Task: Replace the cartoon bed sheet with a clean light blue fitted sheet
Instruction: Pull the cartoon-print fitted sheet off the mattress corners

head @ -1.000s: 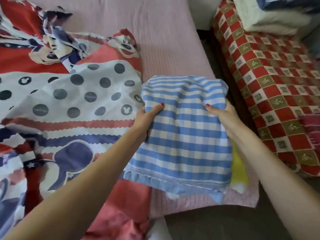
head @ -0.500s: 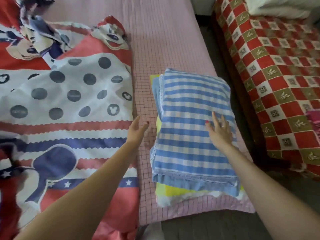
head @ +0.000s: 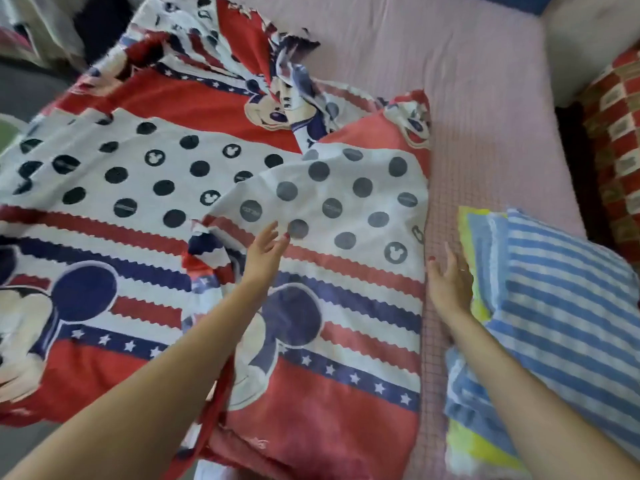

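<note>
I'd gather the rumpled red, white and navy cartoon-print cotton sheet (head: 214,209) from its near edge (it's bunched on the pink checked mattress (head: 485,109)). My left hand (head: 265,252) and right hand (head: 448,278) are spread, holding nothing; the folded blue-striped sheet (head: 568,292) lies just right.

One rumpled red, white and navy cartoon bed sheet (head: 214,209) with dots and stars, filling nine o'clock. One folded light blue striped fitted sheet (head: 568,306) at four o'clock. One pink checked mattress cover (head: 450,81) at one o'clock. One red and cream chequered blanket (head: 616,140) at three o'clock. Two bare hands: left hand (head: 265,252), right hand (head: 448,280).
</note>
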